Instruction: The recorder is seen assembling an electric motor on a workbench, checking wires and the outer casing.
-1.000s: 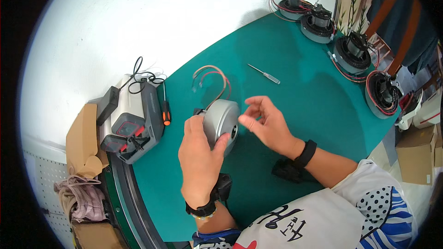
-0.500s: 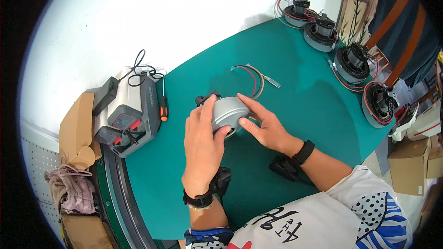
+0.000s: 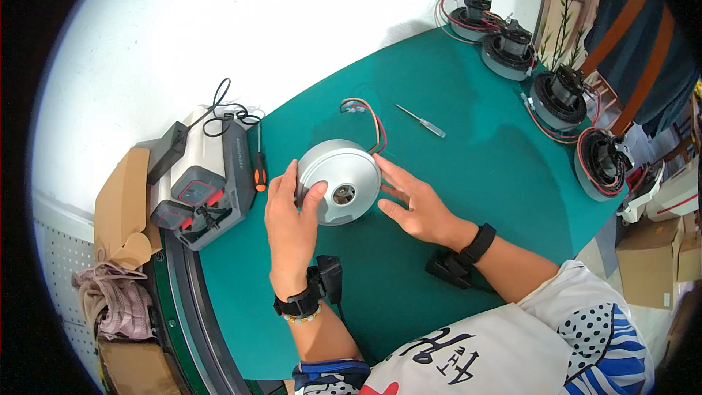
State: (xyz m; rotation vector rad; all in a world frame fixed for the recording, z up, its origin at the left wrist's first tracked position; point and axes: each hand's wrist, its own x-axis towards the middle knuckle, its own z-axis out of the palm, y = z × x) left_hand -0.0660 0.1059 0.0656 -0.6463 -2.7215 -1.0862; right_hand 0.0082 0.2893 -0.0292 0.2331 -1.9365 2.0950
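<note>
A round vacuum motor [image 3: 344, 168] with a silver metal face is tilted so that the face and its centre hole show toward me. My left hand [image 3: 291, 208] grips it at the left rim, thumb laid on the face and fingers along the side. At the right rim is my right hand [image 3: 420, 205], its fingers stretched and its thumb lifted off the metal. The fingertips are close to the rim, and some contact may be hidden behind it. Red and orange wires [image 3: 376, 121] run from behind the motor onto the green mat. The motor's underside is hidden.
A small screwdriver [image 3: 428, 124] with a clear handle lies beyond the motor. Several similar motors [image 3: 559, 99] line the right edge of the green mat [image 3: 468, 168]. At left stand a charging unit [image 3: 208, 168], an orange-black screwdriver [image 3: 259, 172] and a cardboard box [image 3: 121, 205].
The motor has turned so its silver face now shows, and it has shifted left. Its wires have swung left, off the small screwdriver. My right thumb has come away from the metal.
</note>
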